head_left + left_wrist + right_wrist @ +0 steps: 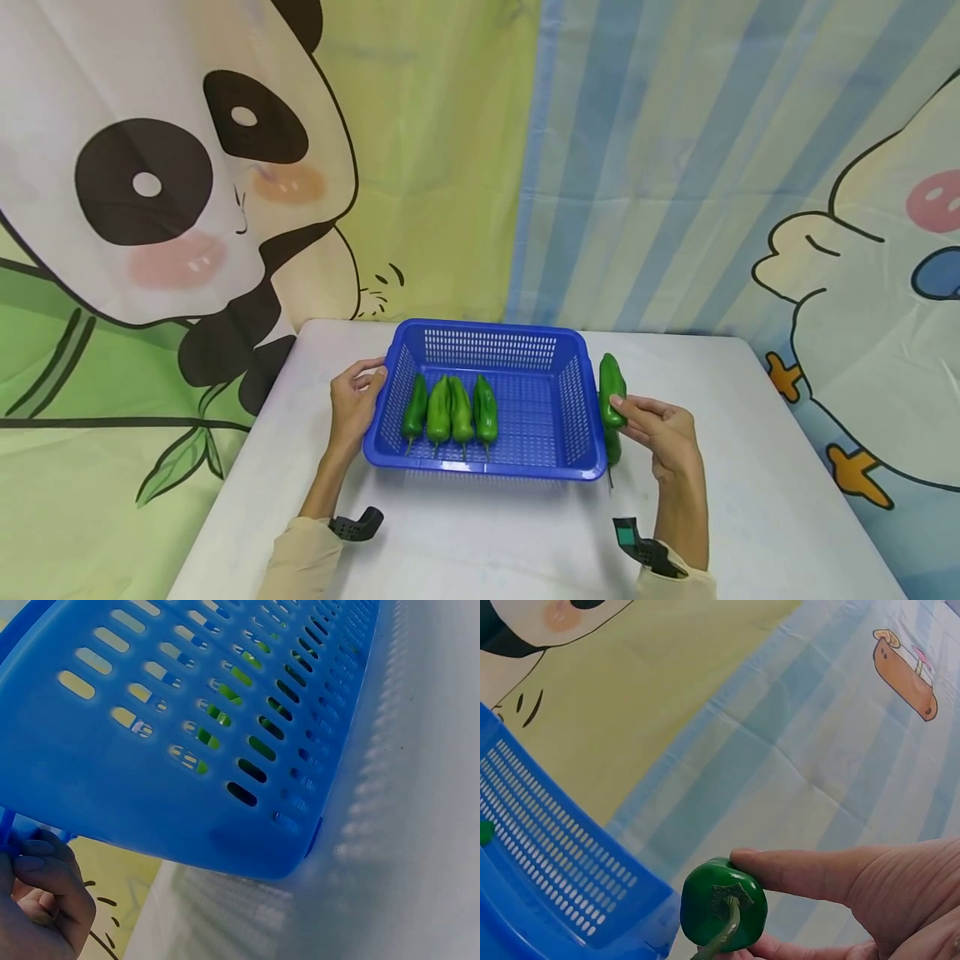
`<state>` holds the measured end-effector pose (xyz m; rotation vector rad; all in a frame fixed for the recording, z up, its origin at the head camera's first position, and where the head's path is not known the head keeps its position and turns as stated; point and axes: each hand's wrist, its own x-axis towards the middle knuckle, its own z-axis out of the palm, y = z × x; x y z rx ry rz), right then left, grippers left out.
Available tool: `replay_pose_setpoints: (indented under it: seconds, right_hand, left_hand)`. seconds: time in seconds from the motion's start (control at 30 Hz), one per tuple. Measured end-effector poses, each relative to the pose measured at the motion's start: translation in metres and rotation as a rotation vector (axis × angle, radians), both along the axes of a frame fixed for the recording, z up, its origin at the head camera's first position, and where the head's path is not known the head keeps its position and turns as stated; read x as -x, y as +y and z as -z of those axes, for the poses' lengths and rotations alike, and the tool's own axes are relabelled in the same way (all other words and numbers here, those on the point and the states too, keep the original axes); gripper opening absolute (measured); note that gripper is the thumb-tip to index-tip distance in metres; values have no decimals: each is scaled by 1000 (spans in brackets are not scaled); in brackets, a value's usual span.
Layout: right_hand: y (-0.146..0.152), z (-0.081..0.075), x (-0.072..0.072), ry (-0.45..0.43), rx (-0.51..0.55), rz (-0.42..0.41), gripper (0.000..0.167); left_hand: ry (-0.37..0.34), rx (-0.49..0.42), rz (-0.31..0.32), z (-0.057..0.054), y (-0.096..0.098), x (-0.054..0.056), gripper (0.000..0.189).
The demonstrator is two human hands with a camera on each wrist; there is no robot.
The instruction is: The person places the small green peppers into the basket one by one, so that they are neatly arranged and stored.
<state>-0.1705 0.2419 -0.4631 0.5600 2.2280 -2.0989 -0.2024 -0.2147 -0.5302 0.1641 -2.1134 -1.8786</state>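
A blue plastic basket [480,469] with slotted walls stands on the table. Inside, several green peppers [438,414] lie side by side in its left half, stems toward the person. My left hand [352,407] grips the basket's left rim; in the left wrist view its fingers curl at the rim beside the basket's outer wall [135,799]. Just outside the right wall, my right hand [670,435] pinches a green pepper [611,377] between thumb and fingers. Its stem end [724,904] faces the right wrist camera. Another green pepper [613,450] shows partly below it, beside the basket.
The white table [757,467] extends to both sides and in front of the basket. A cartoon-printed curtain [442,167] hangs right behind the table. Black straps with small devices [651,550] sit at both wrists.
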Motion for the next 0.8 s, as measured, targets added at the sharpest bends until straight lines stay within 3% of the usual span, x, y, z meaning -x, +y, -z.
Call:
replay_pose_setpoints:
  seconds: [0.8]
  right_hand:
    - [-23,-10,8,18,-33,-77,61]
  left_hand:
    - [-8,4,-13,-1,1,0,31]
